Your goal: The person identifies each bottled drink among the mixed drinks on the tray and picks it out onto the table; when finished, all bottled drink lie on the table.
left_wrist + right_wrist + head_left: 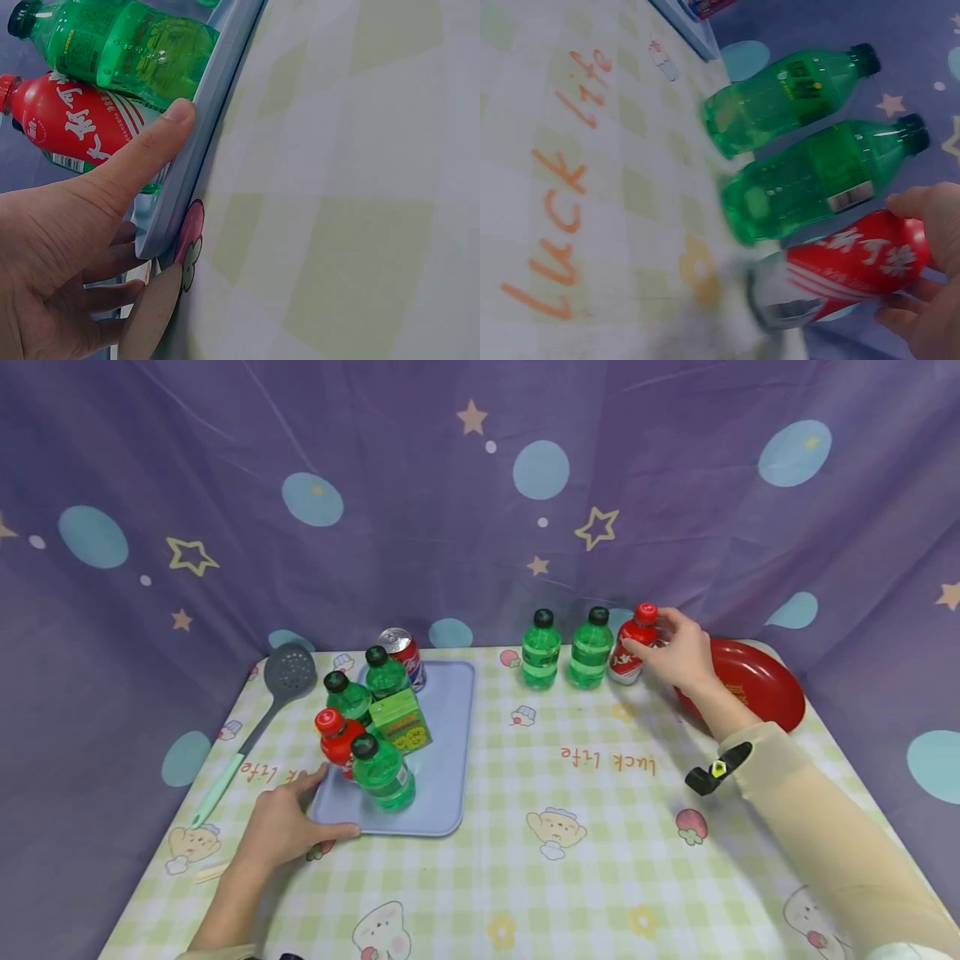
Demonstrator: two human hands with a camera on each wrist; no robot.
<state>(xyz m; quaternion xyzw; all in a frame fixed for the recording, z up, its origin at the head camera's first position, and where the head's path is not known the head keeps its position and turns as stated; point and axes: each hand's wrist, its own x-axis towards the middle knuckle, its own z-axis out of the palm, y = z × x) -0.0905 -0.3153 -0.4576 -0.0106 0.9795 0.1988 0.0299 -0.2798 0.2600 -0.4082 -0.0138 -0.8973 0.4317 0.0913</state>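
My left hand [281, 822] grips the near-left corner of the blue tray [447, 760], thumb on its front rim and fingers at the left side. Standing in the tray are several green bottles [385, 781] with black caps, a red-capped cola bottle [71, 116], a green juice carton [402, 722] and a soda can [403, 653]. At the back right, my right hand [678, 652] holds another red-capped cola bottle [855, 262] by its upper part; it leans slightly. Two green bottles [542, 650] [810, 180] stand left of it.
A slotted skimmer [291, 672] with a mint handle lies along the left side. Right of the held bottle, a red oval plate [772, 689] sits partly behind my right forearm. A purple curtain [420, 527] hangs right behind the checked table [480, 893].
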